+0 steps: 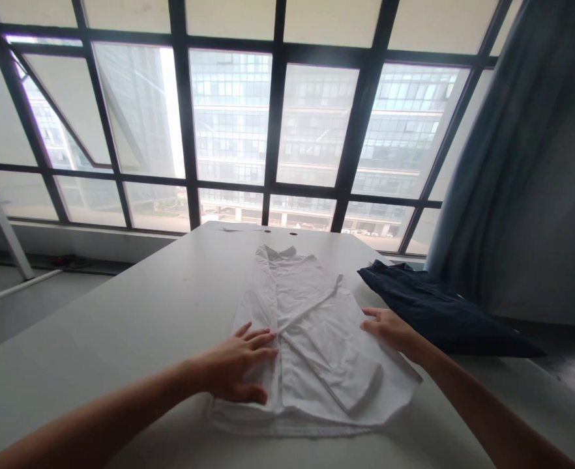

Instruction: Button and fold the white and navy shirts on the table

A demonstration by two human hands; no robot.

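Note:
A white long-sleeved shirt [311,326] lies on the white table, its collar at the far end and its hem toward me. One sleeve is folded across the body with a diagonal crease. My left hand [238,365] rests on the shirt's left part near the hem, fingers spread and flat. At the shirt's right edge, my right hand [388,329] has thumb and fingers closed on the fabric; its other fingers are partly hidden.
A dark navy folded garment [444,312] lies along the right side of the white table [180,293]. Past the far table edge stand tall framed windows [231,117]. A blue-grey curtain [487,163] hangs at the right, and a white table leg [11,238] shows at left.

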